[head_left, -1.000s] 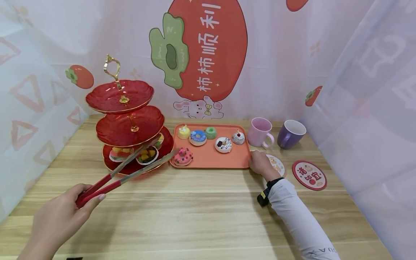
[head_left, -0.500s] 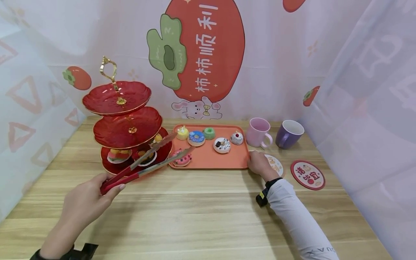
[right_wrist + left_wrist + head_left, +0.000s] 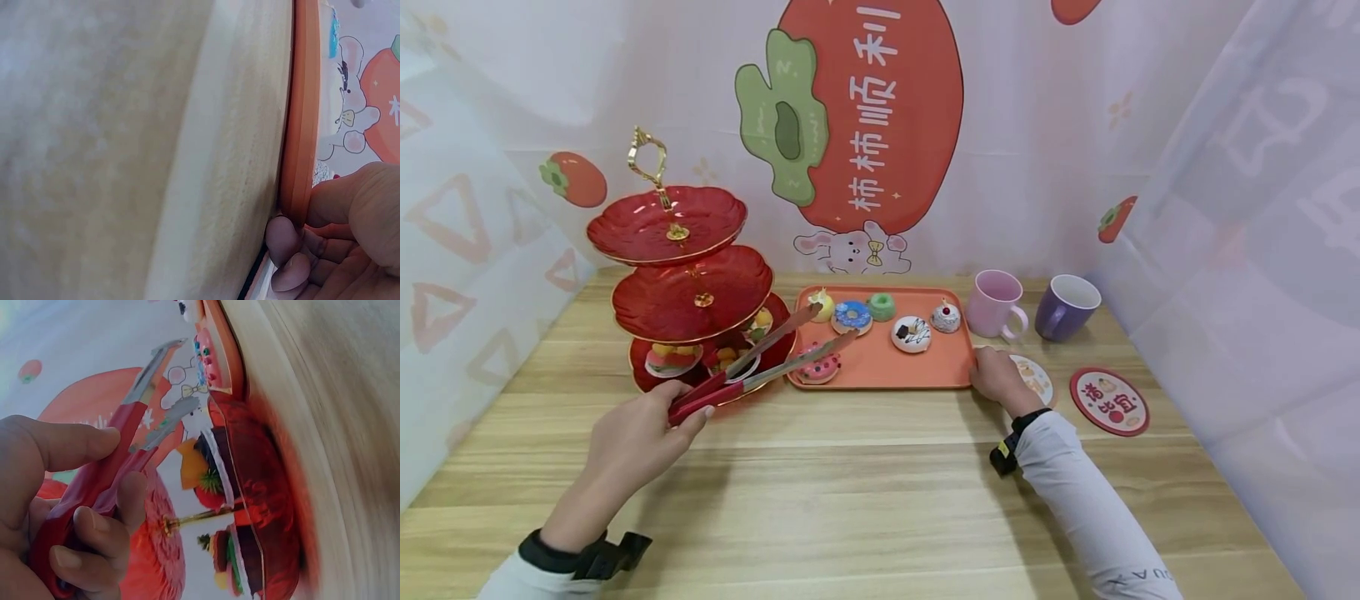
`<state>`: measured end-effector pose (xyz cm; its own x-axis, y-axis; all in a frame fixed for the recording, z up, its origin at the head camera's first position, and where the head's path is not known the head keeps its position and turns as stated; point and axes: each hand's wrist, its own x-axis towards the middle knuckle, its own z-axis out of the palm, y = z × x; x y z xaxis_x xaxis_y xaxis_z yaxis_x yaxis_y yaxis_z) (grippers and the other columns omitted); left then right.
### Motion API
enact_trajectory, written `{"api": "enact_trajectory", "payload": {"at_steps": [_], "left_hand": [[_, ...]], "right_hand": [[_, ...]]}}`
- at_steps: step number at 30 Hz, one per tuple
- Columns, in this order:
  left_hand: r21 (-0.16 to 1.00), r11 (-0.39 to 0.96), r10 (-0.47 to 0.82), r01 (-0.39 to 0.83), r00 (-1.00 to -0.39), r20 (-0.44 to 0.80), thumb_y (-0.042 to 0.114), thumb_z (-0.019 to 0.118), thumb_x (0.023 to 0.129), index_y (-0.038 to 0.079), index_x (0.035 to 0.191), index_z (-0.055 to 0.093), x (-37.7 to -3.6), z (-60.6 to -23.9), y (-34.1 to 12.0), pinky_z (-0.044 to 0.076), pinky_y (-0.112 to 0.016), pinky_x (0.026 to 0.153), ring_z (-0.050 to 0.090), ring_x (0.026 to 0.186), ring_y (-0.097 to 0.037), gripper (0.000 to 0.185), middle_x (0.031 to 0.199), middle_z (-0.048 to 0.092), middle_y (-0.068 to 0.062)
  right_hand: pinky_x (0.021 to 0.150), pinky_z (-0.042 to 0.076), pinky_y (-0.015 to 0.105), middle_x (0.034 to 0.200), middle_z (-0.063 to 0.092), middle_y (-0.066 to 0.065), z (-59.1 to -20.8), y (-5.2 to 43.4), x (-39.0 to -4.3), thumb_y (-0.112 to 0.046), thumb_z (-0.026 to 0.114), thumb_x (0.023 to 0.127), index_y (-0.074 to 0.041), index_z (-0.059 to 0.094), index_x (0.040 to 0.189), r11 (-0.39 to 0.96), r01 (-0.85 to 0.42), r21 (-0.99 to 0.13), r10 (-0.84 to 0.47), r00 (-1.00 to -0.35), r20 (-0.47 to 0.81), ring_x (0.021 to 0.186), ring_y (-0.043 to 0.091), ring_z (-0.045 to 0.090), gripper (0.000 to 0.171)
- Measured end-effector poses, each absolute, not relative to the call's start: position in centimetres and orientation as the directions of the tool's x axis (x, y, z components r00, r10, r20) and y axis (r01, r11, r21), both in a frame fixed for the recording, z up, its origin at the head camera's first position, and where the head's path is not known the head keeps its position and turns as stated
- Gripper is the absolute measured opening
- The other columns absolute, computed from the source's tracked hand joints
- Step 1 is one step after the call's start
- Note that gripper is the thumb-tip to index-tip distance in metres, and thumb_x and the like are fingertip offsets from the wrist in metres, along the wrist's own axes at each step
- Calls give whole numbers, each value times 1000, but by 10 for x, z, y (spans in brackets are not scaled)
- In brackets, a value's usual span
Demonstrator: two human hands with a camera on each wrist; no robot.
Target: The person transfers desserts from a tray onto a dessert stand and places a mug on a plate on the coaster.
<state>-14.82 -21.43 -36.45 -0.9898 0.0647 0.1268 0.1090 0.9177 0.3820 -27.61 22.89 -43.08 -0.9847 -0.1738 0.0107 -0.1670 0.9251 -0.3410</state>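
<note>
Red-handled tongs (image 3: pixel 752 362) are gripped in the left hand (image 3: pixel 638 433), thumb on top and fingers curled under the handles, with the metal blades a little apart so that they straddle the pink doughnut (image 3: pixel 818 367) at the near left corner of the orange tray (image 3: pixel 880 367); whether the tips touch it I cannot tell. The right hand (image 3: pixel 997 377) pinches the tray's near right corner, its fingertips (image 3: pixel 284 240) hooked under the rim, apparently to hold the tray in place. Farther back on the tray sit a blue doughnut (image 3: pixel 852 316), a white doughnut (image 3: pixel 912 333) and small cakes. Just left of the tray stands a three-tier red stand (image 3: pixel 685 292), sweets on its lowest plate. To the right are a pink mug (image 3: pixel 995 304), a purple mug (image 3: pixel 1066 307) and a red coaster (image 3: pixel 1109 402), all on the wooden table (image 3: pixel 850 492).
</note>
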Motion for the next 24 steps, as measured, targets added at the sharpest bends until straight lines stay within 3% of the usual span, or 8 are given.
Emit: {"api": "enact_trajectory", "payload": {"at_steps": [24], "left_hand": [[364,918,112,158,-983,144,24,71,81,-2,95,59,-178,-368,-188,31,-32,45,43,53,-20,31,63,51,-3]], "right_hand": [[64,44,45,72,59,14,-429,228,-274,-1,52,84,-2,58,73,924,-172,-341,-169,-985,40,71,33,57,12]]}}
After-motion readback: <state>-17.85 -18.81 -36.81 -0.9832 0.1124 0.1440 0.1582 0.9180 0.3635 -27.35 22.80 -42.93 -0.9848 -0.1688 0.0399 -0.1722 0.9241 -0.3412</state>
